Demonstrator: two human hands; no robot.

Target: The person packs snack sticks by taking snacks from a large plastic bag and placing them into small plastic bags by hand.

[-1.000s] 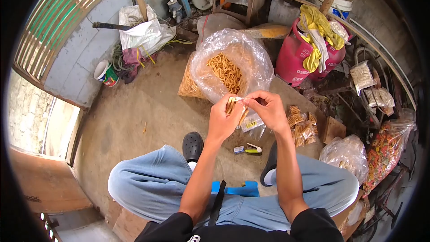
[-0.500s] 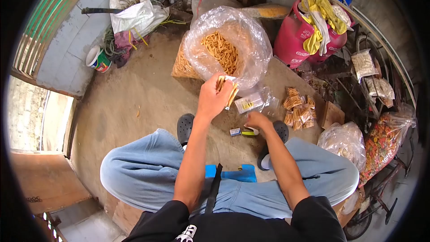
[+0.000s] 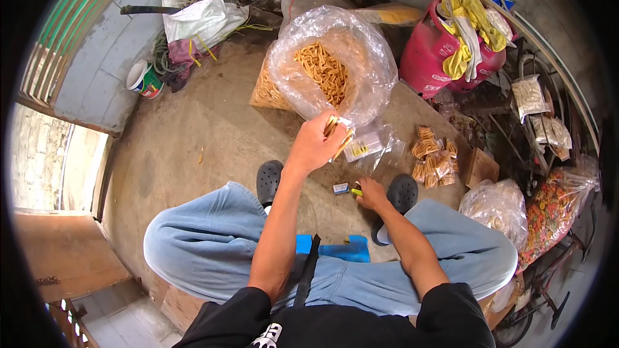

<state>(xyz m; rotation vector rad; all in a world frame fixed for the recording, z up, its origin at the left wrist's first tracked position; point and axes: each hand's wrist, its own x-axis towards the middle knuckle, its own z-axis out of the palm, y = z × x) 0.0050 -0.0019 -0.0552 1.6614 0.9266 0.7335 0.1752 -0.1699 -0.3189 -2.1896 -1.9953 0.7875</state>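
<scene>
My left hand (image 3: pixel 312 145) is closed around a small clear packet of stick snacks (image 3: pixel 342 144), just in front of the big bag. Beside my right shoe, my right hand (image 3: pixel 374 194) has its fingers round a yellow-green stapler (image 3: pixel 356 191) at floor level; most of the stapler is covered by the hand. A small blue-and-white box (image 3: pixel 340 188) lies just left of it. The large clear plastic bag (image 3: pixel 377 58) stands open, with loose brown snack sticks (image 3: pixel 322 76) inside. A stack of clear plastic bags (image 3: pixel 364 146) lies on the floor between my hands.
Several filled snack packets (image 3: pixel 435 158) are piled to the right, near a wooden block (image 3: pixel 481 169). Pink gas cylinders (image 3: pixel 422 58) with a yellow cloth (image 3: pixel 461 16) stand at the back right. A bag of colourful snacks (image 3: pixel 554 212) and a clear bag (image 3: pixel 495 209) are near my right knee.
My right hand has come down and closed over the stapler, hiding more of it. My left hand still holds the packet. The whole view has shifted slightly.
</scene>
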